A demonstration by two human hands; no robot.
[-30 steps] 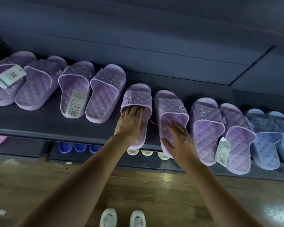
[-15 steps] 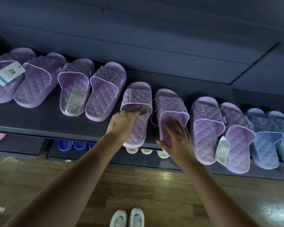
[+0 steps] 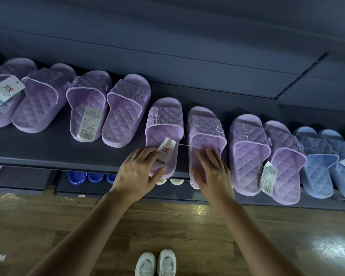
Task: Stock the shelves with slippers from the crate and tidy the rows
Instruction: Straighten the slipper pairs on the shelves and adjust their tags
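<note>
We look forward and down from one head-worn camera; shelf [image 3: 38,144] close ahead; floor [image 3: 48,226] beneath us.

Eight purple slippers [image 3: 163,126], two white shoes [image 3: 145,263].
</note>
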